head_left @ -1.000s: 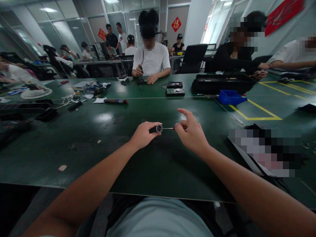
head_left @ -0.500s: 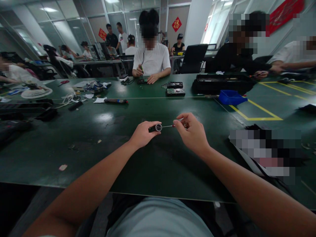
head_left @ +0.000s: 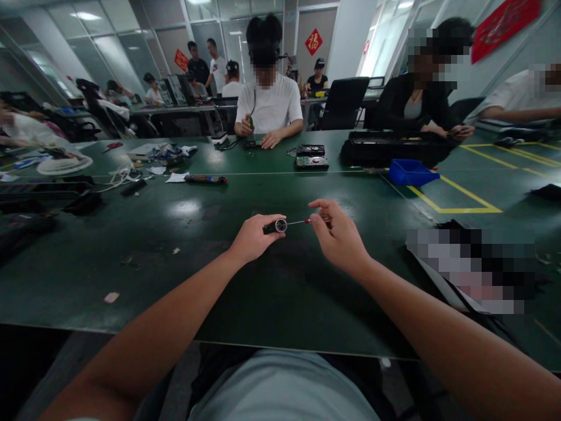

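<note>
Head view, items about the workplace. One broad green tabletop [head_left: 298, 304]. On its far side, left: one white round slotted grille [head_left: 63, 166], one tangle of white cable [head_left: 125, 175], one scrap of white paper [head_left: 176, 178] with a long dark cylindrical tool [head_left: 205, 179] lying beside it. Centre and right: one flat silver-and-dark boxy unit [head_left: 311, 162], one long black open casing [head_left: 394, 149], one blue plastic tray [head_left: 411, 172] near the casing. Seated opposite: a person in a white shirt [head_left: 269, 108], bent over a small dark part. In the way of a full look: the wearer's own fingers, which cover much of both held pieces.

Changes from half a second ago: the right forefinger, then curled close, now points out to the left; the person in a black jacket [head_left: 390, 102] has drawn both hands together (a neighbour's hand was near them then).

Principal items, both held above the tabletop. One short black cylinder [head_left: 274, 226], pale metallic rim round its open end, that end facing the wearer; the left hand [head_left: 253, 237] pinches it between thumb and fingers. One slim screwdriver-like tool [head_left: 295, 222], steel shaft, red collar, gripped by thumb and bent fingers of the right hand [head_left: 339, 234]. Its shaft reaches the rim's right side; whether it enters, I cannot tell.
</note>
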Demonstrator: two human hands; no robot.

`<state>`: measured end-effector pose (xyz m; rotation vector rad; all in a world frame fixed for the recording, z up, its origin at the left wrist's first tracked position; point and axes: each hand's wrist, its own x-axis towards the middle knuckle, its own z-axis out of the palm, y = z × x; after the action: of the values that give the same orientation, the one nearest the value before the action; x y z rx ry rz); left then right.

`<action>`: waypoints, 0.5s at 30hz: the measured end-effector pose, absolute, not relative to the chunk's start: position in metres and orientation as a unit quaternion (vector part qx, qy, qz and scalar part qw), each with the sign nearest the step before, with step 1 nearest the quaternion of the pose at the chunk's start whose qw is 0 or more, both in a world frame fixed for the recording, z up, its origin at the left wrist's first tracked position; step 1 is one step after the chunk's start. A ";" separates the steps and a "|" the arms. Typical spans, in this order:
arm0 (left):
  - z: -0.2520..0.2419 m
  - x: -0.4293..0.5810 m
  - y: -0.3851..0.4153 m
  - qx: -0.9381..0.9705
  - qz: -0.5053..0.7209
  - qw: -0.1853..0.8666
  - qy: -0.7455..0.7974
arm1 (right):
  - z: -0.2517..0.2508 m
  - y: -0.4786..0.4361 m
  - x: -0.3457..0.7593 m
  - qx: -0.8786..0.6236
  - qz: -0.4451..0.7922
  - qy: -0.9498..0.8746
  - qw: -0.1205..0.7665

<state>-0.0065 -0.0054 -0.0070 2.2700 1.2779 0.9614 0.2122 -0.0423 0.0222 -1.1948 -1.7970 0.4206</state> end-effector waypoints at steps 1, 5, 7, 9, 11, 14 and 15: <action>-0.007 -0.007 -0.005 0.804 0.341 0.181 0.452 | 0.023 -0.043 0.212 -0.483 0.172 -0.730 0.453; -0.008 -0.006 -0.005 0.807 0.335 0.182 0.450 | 0.024 -0.043 0.212 -0.493 0.169 -0.731 0.440; -0.008 -0.006 -0.005 0.807 0.334 0.183 0.452 | 0.024 -0.043 0.212 -0.493 0.158 -0.728 0.449; -0.009 -0.005 -0.005 0.806 0.335 0.182 0.452 | 0.022 -0.043 0.212 -0.485 0.161 -0.718 0.472; -0.009 -0.005 -0.005 0.804 0.340 0.181 0.453 | 0.021 -0.043 0.211 -0.471 0.185 -0.704 0.499; -0.009 -0.005 -0.005 0.803 0.343 0.180 0.453 | 0.019 -0.042 0.210 -0.449 0.244 -0.685 0.519; -0.009 -0.005 -0.005 0.803 0.343 0.181 0.452 | 0.018 -0.042 0.209 -0.443 0.259 -0.680 0.523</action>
<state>-0.0048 -0.0052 -0.0095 2.2683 1.2778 0.9697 0.2094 -0.0422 0.0182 -1.0613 -1.6292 0.6205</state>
